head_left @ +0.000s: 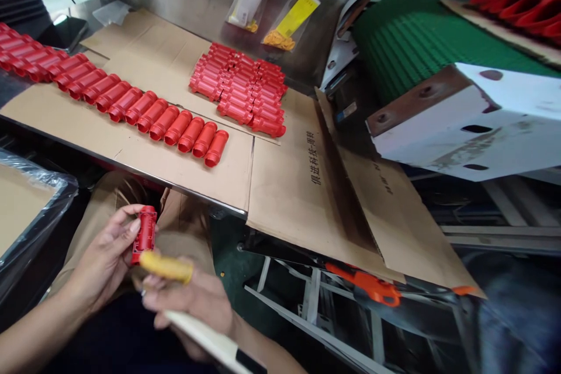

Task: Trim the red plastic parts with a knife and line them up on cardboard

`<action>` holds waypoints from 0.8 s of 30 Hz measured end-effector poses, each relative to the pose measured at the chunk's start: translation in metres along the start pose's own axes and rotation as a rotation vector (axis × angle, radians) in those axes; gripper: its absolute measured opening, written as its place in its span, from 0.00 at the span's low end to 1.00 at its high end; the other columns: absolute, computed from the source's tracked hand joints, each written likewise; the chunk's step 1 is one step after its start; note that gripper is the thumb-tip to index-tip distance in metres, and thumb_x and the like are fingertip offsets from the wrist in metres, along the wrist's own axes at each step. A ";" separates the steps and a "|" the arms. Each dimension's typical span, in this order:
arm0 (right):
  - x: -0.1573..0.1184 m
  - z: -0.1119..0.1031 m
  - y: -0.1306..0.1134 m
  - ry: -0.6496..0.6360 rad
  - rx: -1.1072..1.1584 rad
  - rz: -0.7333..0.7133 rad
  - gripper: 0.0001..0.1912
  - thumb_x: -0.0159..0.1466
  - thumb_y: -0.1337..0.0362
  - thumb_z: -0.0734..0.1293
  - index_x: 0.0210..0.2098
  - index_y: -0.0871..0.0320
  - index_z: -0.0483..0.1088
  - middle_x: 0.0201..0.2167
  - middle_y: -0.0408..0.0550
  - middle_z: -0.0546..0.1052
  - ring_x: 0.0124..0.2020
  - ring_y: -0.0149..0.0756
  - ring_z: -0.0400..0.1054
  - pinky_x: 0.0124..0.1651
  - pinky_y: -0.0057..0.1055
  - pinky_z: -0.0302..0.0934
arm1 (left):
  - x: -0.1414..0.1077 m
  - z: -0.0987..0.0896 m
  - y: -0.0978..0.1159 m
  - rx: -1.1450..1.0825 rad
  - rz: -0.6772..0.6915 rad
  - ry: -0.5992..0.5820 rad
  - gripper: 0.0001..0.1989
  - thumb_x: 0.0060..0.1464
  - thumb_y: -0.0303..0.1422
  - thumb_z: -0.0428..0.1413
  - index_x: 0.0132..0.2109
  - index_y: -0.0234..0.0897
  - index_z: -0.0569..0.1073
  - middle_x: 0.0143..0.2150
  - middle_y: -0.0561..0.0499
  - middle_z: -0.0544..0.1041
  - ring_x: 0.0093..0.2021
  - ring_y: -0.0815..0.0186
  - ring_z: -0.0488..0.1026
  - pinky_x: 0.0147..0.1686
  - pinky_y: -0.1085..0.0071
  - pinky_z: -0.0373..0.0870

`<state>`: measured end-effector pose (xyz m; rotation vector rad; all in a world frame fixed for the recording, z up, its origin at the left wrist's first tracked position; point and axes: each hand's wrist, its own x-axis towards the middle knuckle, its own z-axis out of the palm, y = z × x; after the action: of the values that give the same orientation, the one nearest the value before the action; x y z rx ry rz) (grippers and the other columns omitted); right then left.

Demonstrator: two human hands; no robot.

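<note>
My left hand [105, 257] is closed around a red plastic tube [146, 231], gripped between thumb and fingers above my lap, with dark line markings on its side. Close to the tube's lower end is my right hand [197, 298], blurred by motion. One of its fingers wears a yellow finger cot [169, 266], whose tip overlaps the tube's lower end in view. My right fingers are wrapped round a slim white-handled tool [201, 336] with a black band; its working end is hidden or too blurred to name.
Similar red tubes stretch in a long row [151, 114] on cardboard [210, 181] over the bench. A stacked block of red pieces [241, 90] lies behind. Two small plastic bags [287, 26] sit farther back. At right are a green ribbed belt [407, 41] and an orange-handled tool [372, 287].
</note>
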<state>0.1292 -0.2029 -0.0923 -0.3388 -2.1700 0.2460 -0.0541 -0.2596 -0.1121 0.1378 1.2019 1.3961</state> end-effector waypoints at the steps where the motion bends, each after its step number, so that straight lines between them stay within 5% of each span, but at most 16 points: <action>1: -0.004 0.002 0.000 0.051 -0.044 0.093 0.21 0.81 0.61 0.60 0.41 0.63 0.82 0.41 0.46 0.89 0.40 0.24 0.85 0.47 0.16 0.78 | -0.001 -0.002 0.000 0.017 0.084 0.019 0.25 0.49 0.41 0.77 0.50 0.41 0.78 0.38 0.49 0.85 0.31 0.63 0.82 0.32 0.71 0.82; 4: -0.016 0.009 0.000 0.077 0.196 0.401 0.14 0.80 0.63 0.63 0.49 0.62 0.80 0.40 0.55 0.87 0.43 0.37 0.86 0.46 0.31 0.84 | -0.001 -0.007 -0.001 0.082 0.316 0.048 0.20 0.49 0.39 0.77 0.43 0.41 0.77 0.37 0.52 0.85 0.37 0.63 0.85 0.40 0.69 0.84; 6: -0.024 0.014 -0.001 0.090 0.362 0.483 0.12 0.78 0.64 0.66 0.56 0.59 0.78 0.46 0.57 0.86 0.47 0.41 0.84 0.49 0.37 0.83 | -0.002 -0.009 -0.003 0.129 0.399 0.042 0.17 0.51 0.37 0.76 0.41 0.42 0.77 0.37 0.53 0.85 0.36 0.64 0.85 0.42 0.70 0.85; 17: -0.029 0.018 -0.003 0.067 0.428 0.420 0.19 0.74 0.74 0.67 0.62 0.57 0.75 0.49 0.56 0.86 0.48 0.44 0.82 0.51 0.41 0.81 | -0.006 -0.013 -0.005 0.209 0.475 0.030 0.12 0.54 0.36 0.74 0.41 0.46 0.79 0.36 0.60 0.85 0.34 0.72 0.83 0.43 0.82 0.81; 24: -0.031 0.017 -0.006 0.090 0.464 0.465 0.14 0.76 0.70 0.67 0.59 0.59 0.76 0.50 0.57 0.85 0.51 0.42 0.83 0.54 0.37 0.81 | -0.005 -0.015 -0.007 0.178 0.485 0.035 0.12 0.54 0.36 0.74 0.42 0.45 0.79 0.37 0.56 0.87 0.35 0.66 0.85 0.42 0.74 0.85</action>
<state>0.1323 -0.2195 -0.1241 -0.5670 -1.8507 0.9560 -0.0585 -0.2741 -0.1212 0.5618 1.3784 1.7088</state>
